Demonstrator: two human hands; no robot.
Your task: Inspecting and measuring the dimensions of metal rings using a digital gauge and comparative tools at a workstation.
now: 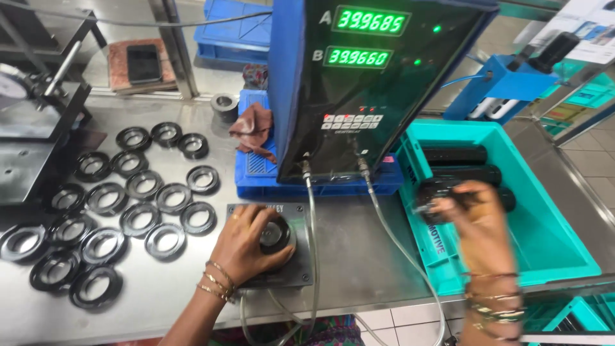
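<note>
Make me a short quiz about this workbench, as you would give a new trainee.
1. True or false: the left hand rests on a black ring seated on the dark square metal gauge plate.
2. Where is the right hand? A) over the teal plastic bin B) on the brown cloth C) on the black display unit with green digits
3. Fill in: the loose black rubber-like rings lie on the steel table to the person's ____.

Key: 1 true. 2 A; its fingers grip a dark part, blurred. 3 left.
</note>
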